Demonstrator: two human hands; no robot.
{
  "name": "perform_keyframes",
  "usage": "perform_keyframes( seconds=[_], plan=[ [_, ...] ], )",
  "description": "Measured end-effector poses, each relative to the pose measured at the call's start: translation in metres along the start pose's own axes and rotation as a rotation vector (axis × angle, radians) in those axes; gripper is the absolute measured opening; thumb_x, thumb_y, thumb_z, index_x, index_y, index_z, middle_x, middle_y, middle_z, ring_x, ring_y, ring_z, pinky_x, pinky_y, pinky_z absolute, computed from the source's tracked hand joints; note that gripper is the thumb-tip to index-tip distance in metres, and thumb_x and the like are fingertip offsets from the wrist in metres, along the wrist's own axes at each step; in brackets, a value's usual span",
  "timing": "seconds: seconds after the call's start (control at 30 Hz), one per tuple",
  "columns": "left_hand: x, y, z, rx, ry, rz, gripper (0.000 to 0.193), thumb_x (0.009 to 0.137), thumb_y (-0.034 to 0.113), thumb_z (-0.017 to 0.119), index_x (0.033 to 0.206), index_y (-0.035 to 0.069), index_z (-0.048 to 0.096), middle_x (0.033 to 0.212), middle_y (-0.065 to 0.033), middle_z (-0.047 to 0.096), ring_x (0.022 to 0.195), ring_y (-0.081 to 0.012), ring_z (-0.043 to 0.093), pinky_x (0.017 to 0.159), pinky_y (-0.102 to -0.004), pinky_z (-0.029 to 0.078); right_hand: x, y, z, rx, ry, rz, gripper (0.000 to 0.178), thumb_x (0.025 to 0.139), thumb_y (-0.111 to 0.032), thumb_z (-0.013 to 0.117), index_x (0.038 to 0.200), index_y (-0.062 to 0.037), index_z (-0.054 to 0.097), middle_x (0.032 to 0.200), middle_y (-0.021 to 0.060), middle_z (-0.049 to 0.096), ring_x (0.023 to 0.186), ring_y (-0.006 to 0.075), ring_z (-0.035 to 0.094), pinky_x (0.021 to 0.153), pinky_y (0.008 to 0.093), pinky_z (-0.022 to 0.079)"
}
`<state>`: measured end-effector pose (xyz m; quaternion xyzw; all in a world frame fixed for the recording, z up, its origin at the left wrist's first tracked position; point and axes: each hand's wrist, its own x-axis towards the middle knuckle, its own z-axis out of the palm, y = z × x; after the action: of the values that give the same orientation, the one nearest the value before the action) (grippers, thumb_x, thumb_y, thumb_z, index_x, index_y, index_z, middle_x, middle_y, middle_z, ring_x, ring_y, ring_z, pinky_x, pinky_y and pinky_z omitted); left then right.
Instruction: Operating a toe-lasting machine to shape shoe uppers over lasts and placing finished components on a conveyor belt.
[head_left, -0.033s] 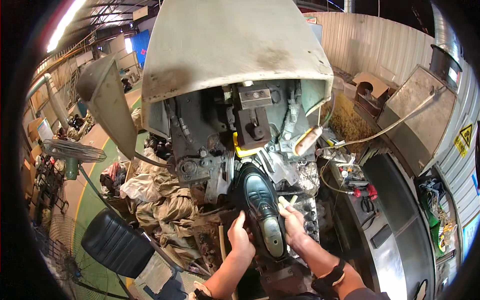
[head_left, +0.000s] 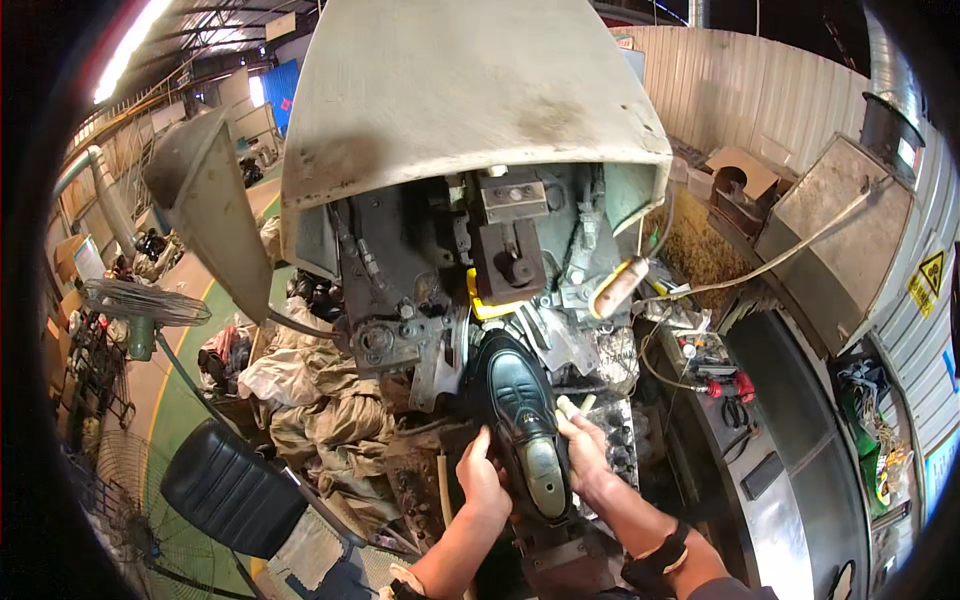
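A black leather shoe upper (head_left: 512,385) stretched over a pale greenish last (head_left: 544,478) lies between my hands, its toe pointing away under the machine head. My left hand (head_left: 484,478) holds the heel end from the left, thumb raised and fingers mostly hidden beneath. On the other side my right hand (head_left: 585,445) grips it, with pale covers on the fingertips. Just beyond the toe are the machine's metal plates (head_left: 548,338), a yellow part (head_left: 490,305) and a dark metal block (head_left: 512,262). Whether the toe touches the plates I cannot tell.
A large cream machine hood (head_left: 470,90) overhangs the work area. A white-and-yellow lamp (head_left: 618,288) hangs at the right. A metal bench (head_left: 745,470) carries a red-handled tool (head_left: 732,386). Crumpled cloth sacks (head_left: 330,400), a black padded seat (head_left: 235,487) and a fan (head_left: 145,305) stand left.
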<state>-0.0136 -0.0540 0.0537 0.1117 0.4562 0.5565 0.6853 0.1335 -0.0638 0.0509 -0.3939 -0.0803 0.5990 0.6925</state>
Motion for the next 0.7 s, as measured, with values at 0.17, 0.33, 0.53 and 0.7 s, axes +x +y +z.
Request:
perform_keyframes(
  seconds=[0.17, 0.33, 0.53, 0.7],
  plan=[
    [0.023, -0.006, 0.005, -0.134, -0.029, -0.017, 0.032, 0.096, 0.029, 0.067, 0.112, 0.001, 0.067, 0.100, -0.0055, 0.069, 0.079, -0.0177, 0.066, 0.065, -0.0323, 0.054, 0.026, 0.011, -0.001, 0.007, 0.029, -0.037, 0.044, 0.096, -0.004, 0.066, 0.137, -0.0049, 0.054, 0.117, 0.0060, 0.065, 0.098, 0.0153, 0.065, 0.086, 0.0309, 0.055],
    [0.033, -0.004, 0.011, -0.196, -0.061, -0.020, 0.033, 0.099, 0.024, 0.062, 0.117, -0.003, 0.065, 0.113, -0.0112, 0.069, 0.097, -0.0235, 0.067, 0.085, -0.0376, 0.054, 0.041, 0.012, -0.002, -0.018, 0.051, -0.022, 0.049, 0.096, -0.004, 0.066, 0.142, -0.0023, 0.051, 0.122, 0.0061, 0.064, 0.099, 0.0145, 0.064, 0.087, 0.0293, 0.054],
    [0.039, -0.009, 0.012, -0.284, -0.091, -0.072, 0.031, 0.100, 0.020, 0.057, 0.119, -0.004, 0.064, 0.119, -0.0132, 0.068, 0.103, -0.0249, 0.066, 0.090, -0.0385, 0.052, 0.043, 0.011, -0.001, -0.042, 0.061, -0.032, 0.052, 0.095, -0.004, 0.068, 0.144, -0.0019, 0.049, 0.118, 0.0035, 0.064, 0.096, 0.0129, 0.062, 0.088, 0.0279, 0.053],
    [0.040, -0.012, 0.014, -0.275, -0.008, -0.051, 0.027, 0.096, 0.018, 0.058, 0.110, -0.003, 0.066, 0.112, -0.0122, 0.069, 0.098, -0.0253, 0.067, 0.089, -0.0383, 0.053, 0.049, 0.014, -0.003, 0.007, 0.069, -0.008, 0.046, 0.095, -0.003, 0.067, 0.139, -0.0045, 0.052, 0.113, 0.0049, 0.066, 0.094, 0.0130, 0.064, 0.084, 0.0290, 0.055]
  ],
)
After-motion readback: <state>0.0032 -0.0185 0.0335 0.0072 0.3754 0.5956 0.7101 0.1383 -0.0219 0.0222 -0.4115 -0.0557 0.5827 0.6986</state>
